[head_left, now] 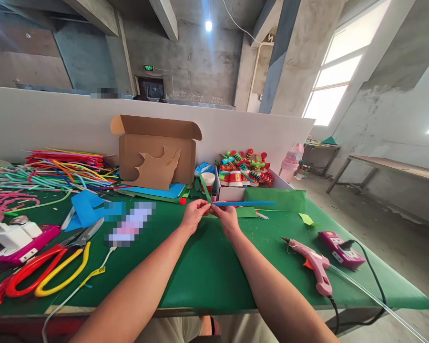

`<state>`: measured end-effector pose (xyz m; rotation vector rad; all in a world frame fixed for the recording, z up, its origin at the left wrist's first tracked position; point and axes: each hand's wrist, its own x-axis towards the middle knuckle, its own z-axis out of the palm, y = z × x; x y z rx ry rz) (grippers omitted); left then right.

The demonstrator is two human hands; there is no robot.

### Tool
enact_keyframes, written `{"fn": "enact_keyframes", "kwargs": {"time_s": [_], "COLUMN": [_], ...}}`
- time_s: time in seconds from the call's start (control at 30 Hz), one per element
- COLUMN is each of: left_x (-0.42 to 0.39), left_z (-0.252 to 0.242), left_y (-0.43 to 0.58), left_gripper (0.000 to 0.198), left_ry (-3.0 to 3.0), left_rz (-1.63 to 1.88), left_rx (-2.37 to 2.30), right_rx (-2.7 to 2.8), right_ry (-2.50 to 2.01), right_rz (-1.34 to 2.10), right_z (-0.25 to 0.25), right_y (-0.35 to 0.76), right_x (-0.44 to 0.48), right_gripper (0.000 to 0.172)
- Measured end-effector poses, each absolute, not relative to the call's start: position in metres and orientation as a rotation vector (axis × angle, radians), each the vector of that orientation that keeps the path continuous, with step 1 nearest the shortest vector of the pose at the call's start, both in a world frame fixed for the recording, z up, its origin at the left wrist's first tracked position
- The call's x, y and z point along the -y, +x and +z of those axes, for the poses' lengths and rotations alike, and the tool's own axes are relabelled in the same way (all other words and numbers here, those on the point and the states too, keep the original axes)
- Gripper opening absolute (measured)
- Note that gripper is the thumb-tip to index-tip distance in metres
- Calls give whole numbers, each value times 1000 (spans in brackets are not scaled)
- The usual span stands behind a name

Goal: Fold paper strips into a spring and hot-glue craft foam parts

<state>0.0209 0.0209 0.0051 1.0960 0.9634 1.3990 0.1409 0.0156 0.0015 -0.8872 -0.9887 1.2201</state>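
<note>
Over the middle of the green table, my left hand (196, 213) pinches a narrow green paper strip (205, 187), which stands up at a slant from the fingers. Close beside it, my right hand (226, 217) pinches a blue paper strip (252, 204) that points off to the right. The two strips meet where my fingertips come together; whether they are joined there is hidden. Behind my hands lie a larger green paper sheet (286, 199) and a small red cap-like piece (182, 201).
Right: a pink glue gun (312, 262) with a clear stick, and a purple power strip (341, 250). Left: red-and-yellow-handled scissors (62, 269), blue paper (87, 208), a pile of colourful pipe cleaners (67, 169). Behind: a cardboard box (157, 128), paper cups (208, 180), a box of colourful figures (245, 171).
</note>
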Motion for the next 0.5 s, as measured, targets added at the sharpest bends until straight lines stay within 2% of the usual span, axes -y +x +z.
{"fn": "enact_keyframes", "kwargs": {"time_s": [0.5], "left_x": [-19], "left_z": [8], "left_y": [21], "left_gripper": [41], "left_ry": [1052], "left_rz": [1366], "left_rx": [-885], "right_rx": [850], "right_ry": [-784], "right_rz": [1455], "right_z": [-7], "right_y": [147], "right_x": [-25], "right_gripper": [34]}}
